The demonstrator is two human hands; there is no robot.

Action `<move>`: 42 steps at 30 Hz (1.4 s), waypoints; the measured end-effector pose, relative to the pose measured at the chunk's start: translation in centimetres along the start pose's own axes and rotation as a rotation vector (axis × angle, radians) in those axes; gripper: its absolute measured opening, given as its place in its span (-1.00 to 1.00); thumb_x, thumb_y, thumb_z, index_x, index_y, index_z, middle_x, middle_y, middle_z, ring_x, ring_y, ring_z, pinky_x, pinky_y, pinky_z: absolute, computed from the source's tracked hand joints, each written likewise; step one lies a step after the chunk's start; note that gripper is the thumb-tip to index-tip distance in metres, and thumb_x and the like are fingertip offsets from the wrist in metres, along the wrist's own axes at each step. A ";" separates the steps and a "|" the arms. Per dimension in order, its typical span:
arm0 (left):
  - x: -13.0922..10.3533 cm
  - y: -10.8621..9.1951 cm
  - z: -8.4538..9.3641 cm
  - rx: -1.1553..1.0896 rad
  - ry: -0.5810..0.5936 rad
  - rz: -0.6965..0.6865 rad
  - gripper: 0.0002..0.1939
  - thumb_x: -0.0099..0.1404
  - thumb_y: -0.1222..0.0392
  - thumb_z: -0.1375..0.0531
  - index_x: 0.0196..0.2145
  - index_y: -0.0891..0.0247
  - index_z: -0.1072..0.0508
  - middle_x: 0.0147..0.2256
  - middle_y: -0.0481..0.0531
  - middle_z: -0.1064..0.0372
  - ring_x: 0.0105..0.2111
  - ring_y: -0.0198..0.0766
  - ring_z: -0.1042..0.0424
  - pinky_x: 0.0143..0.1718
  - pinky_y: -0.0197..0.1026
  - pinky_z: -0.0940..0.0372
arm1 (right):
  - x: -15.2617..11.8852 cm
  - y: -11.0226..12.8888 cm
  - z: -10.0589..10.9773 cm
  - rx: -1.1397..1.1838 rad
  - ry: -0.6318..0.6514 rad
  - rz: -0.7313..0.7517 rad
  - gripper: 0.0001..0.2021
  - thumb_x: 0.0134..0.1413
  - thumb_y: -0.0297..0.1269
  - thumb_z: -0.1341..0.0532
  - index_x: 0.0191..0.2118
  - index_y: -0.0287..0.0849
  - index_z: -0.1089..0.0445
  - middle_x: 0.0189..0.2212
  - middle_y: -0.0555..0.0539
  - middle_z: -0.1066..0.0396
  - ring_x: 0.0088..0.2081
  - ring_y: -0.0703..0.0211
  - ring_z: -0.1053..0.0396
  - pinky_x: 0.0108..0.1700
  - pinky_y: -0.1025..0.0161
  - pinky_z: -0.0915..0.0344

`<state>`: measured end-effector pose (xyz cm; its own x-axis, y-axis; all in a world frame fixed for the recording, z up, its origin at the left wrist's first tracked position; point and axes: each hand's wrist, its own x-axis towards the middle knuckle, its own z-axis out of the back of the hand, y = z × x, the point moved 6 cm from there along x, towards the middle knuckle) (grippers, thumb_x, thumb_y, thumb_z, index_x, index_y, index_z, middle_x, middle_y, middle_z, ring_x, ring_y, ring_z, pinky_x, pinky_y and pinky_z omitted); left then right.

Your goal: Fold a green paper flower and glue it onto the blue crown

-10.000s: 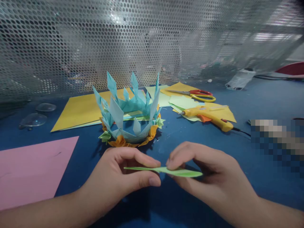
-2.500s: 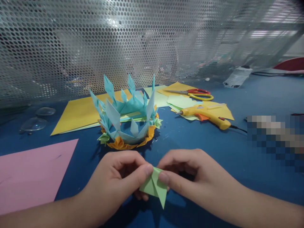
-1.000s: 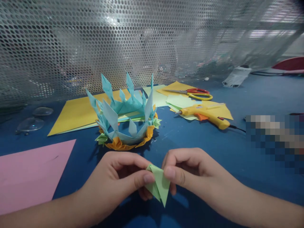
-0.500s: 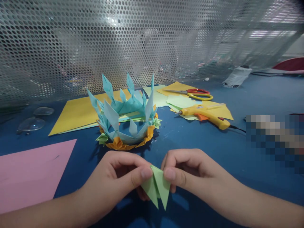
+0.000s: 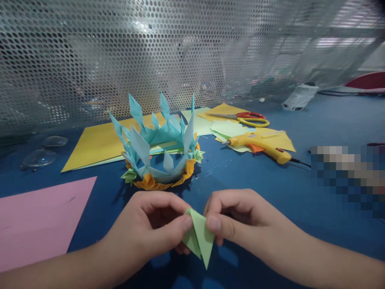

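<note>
Pinching a folded green paper [image 5: 203,237] from its two sides, the left hand [image 5: 161,224] and the right hand [image 5: 240,218] meet at the near middle of the scene. The fingers of each hand are closed on the piece, thumb on the near face and curled fingers behind; how far the hidden fingertips reach cannot be told. The paper is held above the blue table [image 5: 258,176], its pointed flaps directed downward, toward the near side.

Just beyond the hands stands a light-blue paper crown [image 5: 164,172], upright on the table, its tall points rising around an open ring. Orange folded pieces [image 5: 150,182] and green folded pieces [image 5: 130,176] line its base. Behind it and to its left lies a large yellow sheet [image 5: 99,140]; at the near left, a pink sheet [image 5: 45,220] lies flat. Two clear lenses [image 5: 39,157] rest at the far left.

To the right of the crown, a yellow glue gun [image 5: 264,146] lies across loose yellow and green papers, its nozzle directed left and its dark cord trailing right. Farther back, scissors [image 5: 252,118] with one red and one yellow handle lie on paper. A white object [image 5: 300,97] with a dark end occupies the far right, before a perforated metal screen [image 5: 168,52]. A pixelated patch covers something at the right edge.
</note>
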<state>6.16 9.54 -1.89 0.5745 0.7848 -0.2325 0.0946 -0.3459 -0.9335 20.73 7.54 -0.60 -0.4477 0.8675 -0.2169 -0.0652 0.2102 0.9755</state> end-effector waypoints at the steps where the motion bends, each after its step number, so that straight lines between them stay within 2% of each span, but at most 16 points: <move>1: 0.0 0.1 0.1 0.015 -0.009 -0.005 -0.94 0.21 0.26 -0.37 -0.43 0.18 -0.66 -0.54 -0.11 -0.55 -0.56 -0.41 -0.47 -0.49 -0.45 -0.40 | 0.0 0.0 0.0 -0.037 -0.015 0.003 -0.60 0.09 0.08 -0.33 -0.50 -0.16 -0.35 -0.55 0.07 -0.30 -0.45 0.27 -0.22 -0.36 0.31 -0.18; 6: 0.0 0.1 0.1 0.092 -0.038 0.006 -0.93 0.16 0.34 -0.37 -0.46 0.23 -0.61 -0.60 -0.15 -0.44 -0.60 -0.45 -0.38 -0.54 -0.48 -0.32 | 0.2 0.3 -0.3 -0.249 -0.045 0.059 -0.66 0.16 0.00 -0.29 -0.47 -0.14 -0.39 -0.59 0.09 -0.28 -0.51 0.30 -0.15 -0.46 0.36 -0.14; 9: -0.1 -0.2 -0.1 0.027 -0.036 0.024 -0.90 0.18 0.31 -0.37 -0.49 0.24 -0.60 -0.58 -0.14 -0.48 -0.58 -0.44 -0.42 -0.51 -0.48 -0.37 | 0.0 0.6 -0.3 -0.307 -0.032 0.117 -0.77 0.19 -0.12 -0.29 -0.43 -0.12 -0.41 -0.56 0.11 -0.31 -0.51 0.32 -0.17 -0.44 0.39 -0.16; 13: -0.2 -0.4 -0.1 -0.049 -0.011 -0.017 -0.86 0.25 0.26 -0.36 -0.47 0.23 -0.63 -0.56 -0.14 -0.50 -0.56 -0.47 -0.42 -0.50 -0.54 -0.35 | -0.3 0.9 -0.3 -0.368 -0.012 0.182 -0.83 0.15 -0.20 -0.35 -0.41 -0.11 -0.43 -0.52 0.13 -0.34 -0.50 0.35 -0.22 -0.44 0.43 -0.17; 21: 0.0 -0.3 -0.4 -0.039 0.006 -0.006 -0.83 0.26 0.22 -0.36 -0.48 0.27 -0.59 -0.55 -0.14 -0.49 -0.54 -0.48 -0.43 -0.47 -0.52 -0.37 | -0.6 1.4 -0.4 -0.513 -0.043 0.299 -0.75 0.27 -0.15 -0.25 -0.41 -0.11 -0.33 -0.51 0.10 -0.34 -0.49 0.35 -0.23 -0.43 0.43 -0.18; 28: 0.2 -0.9 -0.8 0.098 -0.062 0.040 -0.89 0.08 0.34 -0.40 -0.55 0.31 -0.57 -0.59 -0.11 -0.50 -0.57 -0.43 -0.45 -0.51 -0.48 -0.38 | -0.8 1.1 -0.2 -0.552 -0.103 0.285 -0.71 0.34 -0.17 -0.12 -0.44 -0.11 -0.32 -0.48 0.03 -0.43 -0.44 0.28 -0.36 -0.35 0.38 -0.27; 34: -0.1 -0.9 -0.8 0.126 -0.046 0.013 -0.90 0.11 0.36 -0.38 -0.52 0.24 -0.62 -0.56 -0.13 -0.54 -0.55 -0.42 -0.49 -0.47 -0.48 -0.41 | -0.8 1.4 0.0 -0.594 -0.186 0.330 -0.71 0.31 -0.25 -0.14 -0.48 -0.12 -0.27 -0.53 0.09 -0.38 -0.47 0.33 -0.33 -0.39 0.43 -0.25; 38: -0.4 -0.9 -0.5 0.159 -0.039 -0.070 -0.89 0.22 0.27 -0.35 -0.45 0.16 -0.68 -0.54 -0.15 -0.53 -0.54 -0.43 -0.47 -0.46 -0.50 -0.39 | -0.9 1.7 0.1 -0.603 -0.236 0.344 -0.69 0.28 -0.24 -0.16 -0.51 -0.12 -0.23 -0.58 0.11 -0.33 -0.52 0.35 -0.26 -0.44 0.45 -0.22; 42: -0.4 -0.4 -0.1 0.182 -0.052 -0.071 -0.96 0.12 0.26 -0.43 -0.45 0.13 -0.69 -0.54 -0.13 -0.58 -0.54 -0.40 -0.50 -0.47 -0.50 -0.38 | -0.9 1.7 0.0 -0.620 -0.242 0.373 -0.68 0.27 -0.28 -0.16 -0.54 -0.12 -0.19 -0.60 0.12 -0.28 -0.54 0.37 -0.23 -0.47 0.47 -0.19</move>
<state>5.99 9.33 -1.38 0.5283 0.8311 -0.1735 -0.0174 -0.1937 -0.9809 21.01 7.15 1.29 -0.3354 0.9209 0.1988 -0.4690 -0.3462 0.8125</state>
